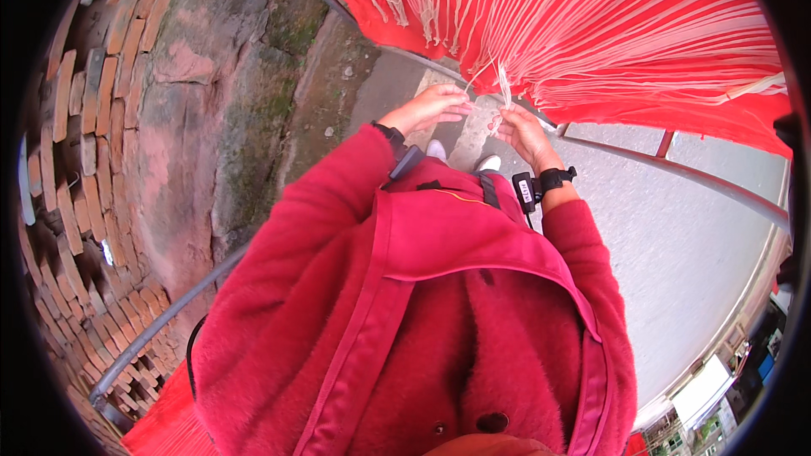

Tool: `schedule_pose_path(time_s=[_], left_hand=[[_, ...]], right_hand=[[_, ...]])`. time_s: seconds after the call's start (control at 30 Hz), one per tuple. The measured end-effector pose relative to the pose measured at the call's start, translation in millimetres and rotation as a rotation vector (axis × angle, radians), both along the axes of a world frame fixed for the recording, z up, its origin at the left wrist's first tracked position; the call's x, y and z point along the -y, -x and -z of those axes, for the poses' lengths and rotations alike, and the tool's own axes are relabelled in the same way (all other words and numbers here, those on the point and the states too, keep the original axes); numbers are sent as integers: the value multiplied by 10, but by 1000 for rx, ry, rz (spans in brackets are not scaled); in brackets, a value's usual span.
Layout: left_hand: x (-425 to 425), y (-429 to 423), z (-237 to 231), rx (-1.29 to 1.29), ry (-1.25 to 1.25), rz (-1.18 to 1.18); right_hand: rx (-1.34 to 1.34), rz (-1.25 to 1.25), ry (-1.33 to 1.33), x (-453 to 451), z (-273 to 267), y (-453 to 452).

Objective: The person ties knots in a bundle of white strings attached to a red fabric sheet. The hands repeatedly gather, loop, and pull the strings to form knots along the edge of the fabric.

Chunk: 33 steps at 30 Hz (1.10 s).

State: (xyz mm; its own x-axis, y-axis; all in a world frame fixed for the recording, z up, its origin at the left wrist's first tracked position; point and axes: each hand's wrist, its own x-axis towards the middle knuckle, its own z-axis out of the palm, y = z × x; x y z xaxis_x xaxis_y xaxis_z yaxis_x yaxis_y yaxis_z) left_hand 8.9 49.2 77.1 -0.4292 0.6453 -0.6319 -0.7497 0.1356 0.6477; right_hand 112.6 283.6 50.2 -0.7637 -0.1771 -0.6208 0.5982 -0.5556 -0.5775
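Observation:
A large red cloth [633,6] spreads across the upper right, with many pale strands [538,31] running over it and gathering towards my hands. My right hand [523,133] pinches the lower end of a bunch of whitish strands [504,85] just below the cloth's edge. Opposite it, my left hand [437,106] has its fingers partly curled around a thin loose strand; whether they grip it is too fine to tell. The two hands are a short way apart, both above my shoes.
A metal rail [697,180] runs below the cloth on the right, beside grey pavement [671,266]. Another metal pole [171,313] crosses the lower left, near stacked bricks [104,98] and a rock face [190,114]. More red cloth [171,418] shows at the bottom left.

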Motion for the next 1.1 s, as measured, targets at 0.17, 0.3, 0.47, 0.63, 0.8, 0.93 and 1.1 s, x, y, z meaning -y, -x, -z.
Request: schedule_pose_path(time_s=[0.17,0.3,0.47,0.63,0.8,0.93,1.1], left_hand=[[12,-78,70,-216,185,116],[-137,-214,204,-538,452,77],[-445,-267,163,-598,302,-39],[-628,-337,99,-352,206,56],[-639,-261,135,-396,276,131],[-516,-89,180,-344,246,216],[-210,111,335,-317,323,351]], right_hand=[[-30,-75,-30,-146,-147,8],[-47,-162,-74,-214,-230,41],[-99,-279,-100,-249,-241,62],[-138,-320,-154,-252,-236,79],[-133,-386,-279,-234,-199,159],[-125,-348,-340,-154,-139,219],[-116,-437,-404,-92,-148,297]])
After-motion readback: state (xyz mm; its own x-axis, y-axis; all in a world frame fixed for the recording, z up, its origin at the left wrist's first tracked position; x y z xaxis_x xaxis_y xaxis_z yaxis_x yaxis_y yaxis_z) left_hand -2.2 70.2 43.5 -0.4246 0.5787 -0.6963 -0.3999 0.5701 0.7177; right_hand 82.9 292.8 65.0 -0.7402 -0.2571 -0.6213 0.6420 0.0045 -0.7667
